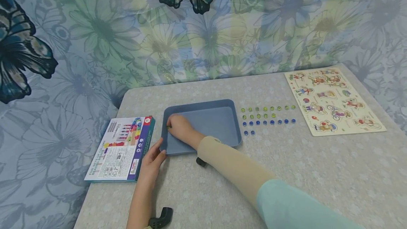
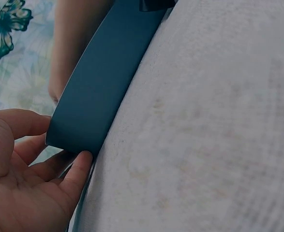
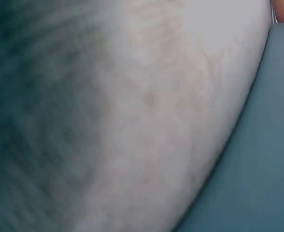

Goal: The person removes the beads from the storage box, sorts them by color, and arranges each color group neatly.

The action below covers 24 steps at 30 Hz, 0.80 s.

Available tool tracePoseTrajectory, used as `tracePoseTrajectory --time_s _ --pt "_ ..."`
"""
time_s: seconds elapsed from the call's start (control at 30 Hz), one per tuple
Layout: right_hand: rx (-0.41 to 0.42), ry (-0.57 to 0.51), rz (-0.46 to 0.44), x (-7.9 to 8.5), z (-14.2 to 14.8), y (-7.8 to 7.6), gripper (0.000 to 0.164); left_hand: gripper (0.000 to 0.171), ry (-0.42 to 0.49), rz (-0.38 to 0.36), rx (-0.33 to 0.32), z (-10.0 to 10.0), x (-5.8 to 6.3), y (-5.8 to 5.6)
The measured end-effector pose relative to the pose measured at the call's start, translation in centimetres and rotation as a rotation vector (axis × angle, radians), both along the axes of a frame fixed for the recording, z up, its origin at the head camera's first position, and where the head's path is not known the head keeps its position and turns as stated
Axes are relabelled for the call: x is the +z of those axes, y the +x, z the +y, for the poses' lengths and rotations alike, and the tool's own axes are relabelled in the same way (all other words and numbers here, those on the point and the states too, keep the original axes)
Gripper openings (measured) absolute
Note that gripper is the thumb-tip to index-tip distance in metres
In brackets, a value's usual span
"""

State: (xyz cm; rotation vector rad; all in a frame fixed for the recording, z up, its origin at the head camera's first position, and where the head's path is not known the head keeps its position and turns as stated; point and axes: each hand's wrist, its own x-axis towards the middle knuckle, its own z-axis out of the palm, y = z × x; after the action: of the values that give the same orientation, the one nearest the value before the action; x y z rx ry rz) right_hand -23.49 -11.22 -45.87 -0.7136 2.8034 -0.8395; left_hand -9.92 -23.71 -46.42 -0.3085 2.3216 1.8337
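Note:
A blue-grey tray (image 1: 210, 123) lies on the table. My right hand (image 1: 180, 127) is inside its left end, fingers curled, pinching a tiny greenish bead (image 1: 169, 127) that is mostly hidden. My left hand (image 1: 152, 160) holds the tray's near left corner, with the thumb at the front side and the fingers at the left side. In the left wrist view, that hand's fingertips (image 2: 85, 157) touch the tray's outer wall (image 2: 98, 82). Right of the tray lie rows of small green beads (image 1: 265, 109) and blue beads (image 1: 272, 122). The right hand's fingers cannot be made out in its wrist view.
A printed flat box (image 1: 122, 149) lies left of the tray, close to my left hand. At the far right is a cream board (image 1: 337, 101) with cartoon figures. A flowered curtain (image 1: 203, 41) hangs behind the table (image 1: 302, 172).

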Motion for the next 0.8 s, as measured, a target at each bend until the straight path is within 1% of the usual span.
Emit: tracePoseTrajectory --time_s 0.13,0.2,0.33,0.43,0.53,0.6,0.7,0.8 --pt "0.026 0.041 -0.001 0.4 0.0 0.2 0.014 0.049 0.007 -0.003 0.006 -0.1 0.0 -0.1" --pt "0.041 0.04 -0.005 0.5 0.0 0.3 0.014 0.049 0.007 -0.007 0.01 -0.2 -0.1 -0.1" --pt "0.082 0.01 -0.017 0.6 0.4 0.2 0.014 0.049 0.003 -0.018 0.015 -0.3 -0.2 -0.2" --pt "0.12 -0.029 -0.049 0.8 1.0 0.1 0.014 0.049 0.0 -0.019 0.018 -0.4 -0.2 -0.1" --pt "0.162 -0.077 -0.084 1.4 2.3 0.1 0.013 0.05 -0.002 -0.014 0.018 -0.5 -0.3 -0.1" --pt "0.195 -0.104 -0.09 1.9 3.4 0.1 0.011 0.05 0.0 -0.01 0.016 -0.5 -0.3 -0.1" --pt "0.245 -0.156 -0.083 3.1 5.5 0.4 0.01 0.049 0.001 -0.006 0.016 -0.4 -0.3 -0.2" --pt "0.279 -0.22 -0.077 4.6 8.4 1.0 0.009 0.049 0.004 -0.009 0.009 -0.2 -0.2 -0.2"
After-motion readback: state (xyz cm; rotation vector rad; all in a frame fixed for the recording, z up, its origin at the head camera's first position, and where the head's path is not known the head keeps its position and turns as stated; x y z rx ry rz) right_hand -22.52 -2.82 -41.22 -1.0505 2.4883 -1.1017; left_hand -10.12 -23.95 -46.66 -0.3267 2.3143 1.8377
